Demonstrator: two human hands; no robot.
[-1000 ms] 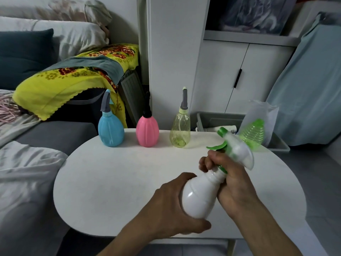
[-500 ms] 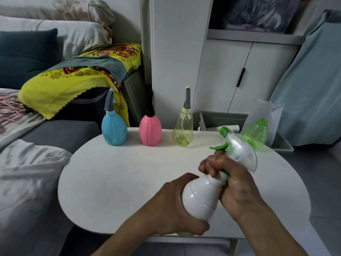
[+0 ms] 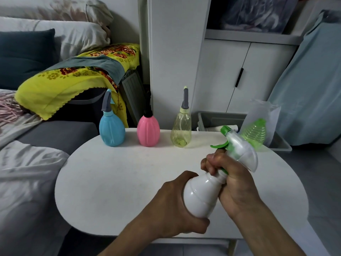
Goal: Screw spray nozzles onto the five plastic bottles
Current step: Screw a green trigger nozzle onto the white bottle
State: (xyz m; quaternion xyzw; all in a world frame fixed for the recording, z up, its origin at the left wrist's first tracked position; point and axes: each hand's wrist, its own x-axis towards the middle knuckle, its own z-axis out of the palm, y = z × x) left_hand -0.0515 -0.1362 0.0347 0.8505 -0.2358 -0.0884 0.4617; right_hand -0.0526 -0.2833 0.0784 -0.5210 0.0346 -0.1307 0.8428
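Observation:
I hold a white bottle [image 3: 202, 196] tilted over the near side of the white oval table [image 3: 120, 182]. My left hand [image 3: 175, 206] wraps its body. My right hand [image 3: 230, 183] grips the neck, just under the green and clear spray nozzle [image 3: 239, 150] seated on it. Along the table's far edge stand a blue bottle [image 3: 111, 132], a pink bottle [image 3: 148, 133] and a pale yellow bottle [image 3: 180, 133], each with a nozzle on top. A green ribbed bottle [image 3: 255, 133] stands at the far right, its top without a nozzle.
A grey bin [image 3: 221, 121] and a clear plastic bag [image 3: 262, 111] sit behind the table at the right. A sofa with bedding [image 3: 27, 163] lies to the left. A white cabinet [image 3: 230, 76] rises behind.
My hands and the white bottle stay in nearly the same place; the right hand has shifted its grip slightly around the neck. The view has swung a little to the left.

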